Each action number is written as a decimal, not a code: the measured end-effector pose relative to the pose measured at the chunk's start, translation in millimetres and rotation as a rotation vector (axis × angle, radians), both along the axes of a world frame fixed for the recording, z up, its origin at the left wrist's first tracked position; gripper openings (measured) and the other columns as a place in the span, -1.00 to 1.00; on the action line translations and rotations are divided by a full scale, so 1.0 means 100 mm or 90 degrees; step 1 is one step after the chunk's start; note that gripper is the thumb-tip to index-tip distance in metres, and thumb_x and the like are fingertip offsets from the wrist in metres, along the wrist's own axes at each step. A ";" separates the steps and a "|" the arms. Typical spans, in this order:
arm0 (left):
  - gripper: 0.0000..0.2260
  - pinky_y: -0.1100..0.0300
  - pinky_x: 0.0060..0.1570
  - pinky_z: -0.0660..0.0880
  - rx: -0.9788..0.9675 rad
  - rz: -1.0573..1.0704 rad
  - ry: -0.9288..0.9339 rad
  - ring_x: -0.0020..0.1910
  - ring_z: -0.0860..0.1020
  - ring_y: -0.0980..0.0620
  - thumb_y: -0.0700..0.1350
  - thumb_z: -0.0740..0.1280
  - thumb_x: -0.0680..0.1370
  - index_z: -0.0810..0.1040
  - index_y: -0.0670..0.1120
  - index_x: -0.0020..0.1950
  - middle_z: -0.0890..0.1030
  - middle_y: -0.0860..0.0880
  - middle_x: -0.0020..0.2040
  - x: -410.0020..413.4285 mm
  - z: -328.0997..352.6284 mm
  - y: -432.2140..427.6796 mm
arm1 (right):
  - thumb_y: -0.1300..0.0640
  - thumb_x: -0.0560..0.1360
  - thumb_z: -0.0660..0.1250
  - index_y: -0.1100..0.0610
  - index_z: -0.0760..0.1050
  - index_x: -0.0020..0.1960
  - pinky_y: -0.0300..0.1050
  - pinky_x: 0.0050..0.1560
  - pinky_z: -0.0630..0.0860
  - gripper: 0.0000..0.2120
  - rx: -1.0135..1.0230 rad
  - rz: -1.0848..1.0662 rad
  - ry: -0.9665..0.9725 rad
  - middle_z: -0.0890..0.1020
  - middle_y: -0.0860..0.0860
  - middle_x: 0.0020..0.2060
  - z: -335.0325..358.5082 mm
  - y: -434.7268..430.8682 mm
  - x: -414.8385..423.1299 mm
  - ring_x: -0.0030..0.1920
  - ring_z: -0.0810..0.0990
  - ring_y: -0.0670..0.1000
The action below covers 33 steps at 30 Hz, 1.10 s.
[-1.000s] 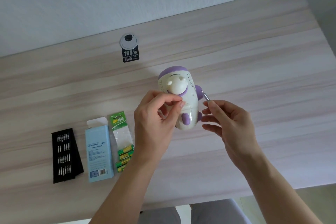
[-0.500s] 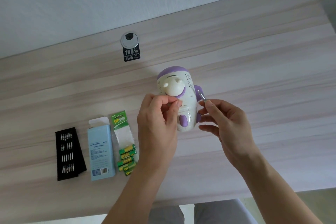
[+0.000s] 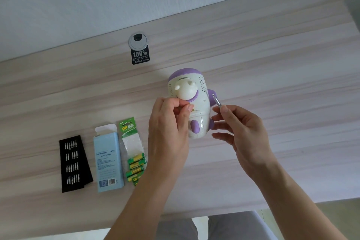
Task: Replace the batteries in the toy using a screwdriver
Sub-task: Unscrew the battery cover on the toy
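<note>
A white and purple toy [image 3: 200, 91] lies on the wooden table [image 3: 272, 64] with its back side up. My left hand [image 3: 167, 128] reaches over it, thumb and forefinger pinched together at the upper edge of the battery cover [image 3: 195, 118]. What sits between those fingertips is hidden. My right hand [image 3: 241, 134] is just right of the toy and grips a thin metal screwdriver [image 3: 217, 101]. Its tip points up and left, beside the toy's purple arm.
A green pack of batteries [image 3: 134, 161], a pale blue box [image 3: 108, 160] and a black holder of screwdriver bits [image 3: 74, 163] lie in a row left of my left arm. A round cable grommet [image 3: 138, 40] and a black sticker [image 3: 140, 57] sit at the table's back edge.
The toy has turned slightly under my left hand's pinch. Both hands stay at the same places on it, and the screwdriver tip has edged a little closer to the toy.
</note>
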<state>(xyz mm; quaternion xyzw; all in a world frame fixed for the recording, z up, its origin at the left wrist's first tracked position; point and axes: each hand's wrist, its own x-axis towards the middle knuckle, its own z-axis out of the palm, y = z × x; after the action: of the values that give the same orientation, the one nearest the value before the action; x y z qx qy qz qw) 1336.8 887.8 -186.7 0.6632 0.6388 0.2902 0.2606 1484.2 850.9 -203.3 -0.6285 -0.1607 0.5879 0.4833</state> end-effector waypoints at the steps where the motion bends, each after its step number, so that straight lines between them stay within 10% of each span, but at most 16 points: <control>1: -0.96 0.53 -0.14 0.33 -0.001 -0.002 -0.004 -0.15 0.48 0.34 -0.18 0.38 0.59 0.59 -0.14 -0.02 0.51 0.03 -0.10 0.00 0.00 0.00 | 0.15 0.63 0.28 0.16 0.65 -0.03 0.00 -0.18 0.61 -0.81 0.000 -0.001 0.000 0.67 0.01 -0.26 0.00 0.00 0.00 -0.23 0.69 0.03; 15: -0.87 0.45 -0.13 0.37 0.081 -0.017 -0.074 -0.17 0.47 0.21 -0.15 0.30 0.62 0.56 -0.21 -0.01 0.49 -0.04 -0.08 -0.02 -0.09 -0.04 | 0.13 0.63 0.27 0.12 0.65 -0.07 -0.02 -0.20 0.61 -0.79 -0.007 -0.009 0.016 0.66 0.06 -0.24 -0.02 -0.01 0.04 -0.21 0.68 0.06; 21: -0.91 0.06 -0.25 0.49 0.028 0.059 -0.192 -0.25 0.51 -0.07 -0.01 0.29 0.62 0.47 0.19 -0.04 0.52 -0.05 -0.13 -0.21 -0.17 -0.04 | 0.10 0.62 0.29 0.18 0.66 -0.01 -0.02 -0.19 0.60 -0.79 -0.024 -0.018 0.015 0.66 0.06 -0.22 -0.05 -0.06 0.10 -0.21 0.67 0.07; 27: -0.95 0.31 -0.25 0.56 -0.098 0.102 -0.267 -0.01 0.59 0.05 -0.08 0.30 0.60 0.51 0.08 0.01 0.55 -0.02 0.11 -0.51 -0.41 -0.20 | 0.11 0.62 0.28 0.17 0.65 -0.02 -0.05 -0.21 0.58 -0.80 -0.067 -0.037 -0.021 0.65 0.05 -0.24 -0.12 -0.22 0.24 -0.23 0.64 0.03; 33: -0.83 0.39 -0.32 0.48 -0.193 0.140 -0.209 -0.25 0.56 0.04 -0.22 0.35 0.60 0.53 0.05 -0.10 0.60 0.03 -0.20 -0.69 -0.71 -0.33 | 0.13 0.62 0.29 0.16 0.66 -0.03 -0.04 -0.20 0.56 -0.81 -0.113 -0.032 -0.069 0.64 0.05 -0.24 -0.25 -0.44 0.31 -0.23 0.63 0.03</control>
<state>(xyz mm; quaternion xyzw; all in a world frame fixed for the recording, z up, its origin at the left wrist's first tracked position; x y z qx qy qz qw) 1268.0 854.4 -258.1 0.4868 0.6927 0.3212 0.4243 1515.3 807.3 -228.7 -0.7036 -0.1186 0.5525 0.4309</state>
